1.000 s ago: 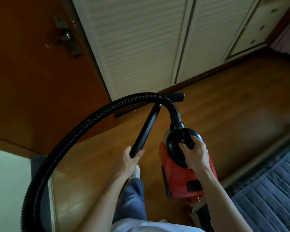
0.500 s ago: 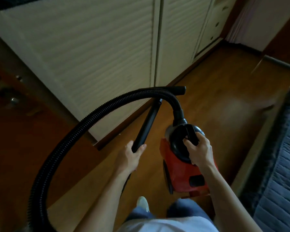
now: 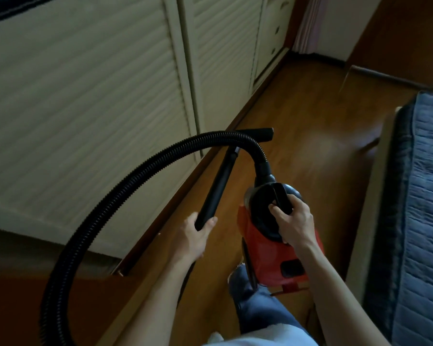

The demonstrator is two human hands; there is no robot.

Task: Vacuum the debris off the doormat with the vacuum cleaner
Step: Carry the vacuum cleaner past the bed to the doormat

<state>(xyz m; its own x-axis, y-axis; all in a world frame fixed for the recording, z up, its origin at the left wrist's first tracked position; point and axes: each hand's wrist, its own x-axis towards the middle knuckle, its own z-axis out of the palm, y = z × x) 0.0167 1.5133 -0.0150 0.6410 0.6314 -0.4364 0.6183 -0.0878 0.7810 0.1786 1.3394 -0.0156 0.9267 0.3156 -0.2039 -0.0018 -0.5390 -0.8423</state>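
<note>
A small red and black vacuum cleaner (image 3: 268, 255) hangs above the wooden floor, carried by its black top handle (image 3: 281, 199), which my right hand (image 3: 294, 222) grips. My left hand (image 3: 195, 236) holds the lower end of the black rigid tube (image 3: 219, 186). The tube runs up to a flat black nozzle (image 3: 258, 134) near the cupboard base. A ribbed black hose (image 3: 115, 193) loops from the vacuum's front, over the tube, and down to the bottom left. No doormat is in view.
Cream louvred cupboard doors (image 3: 98, 96) fill the left and top. A wooden floor (image 3: 310, 136) runs ahead between them and a bed with a dark quilted mattress (image 3: 425, 196) on the right. My leg in blue jeans (image 3: 258, 310) is below the vacuum.
The view has swung to the right: the brown door has left the frame and the cupboard and bed have come closer. Both hands keep their hold on the tube and the handle.
</note>
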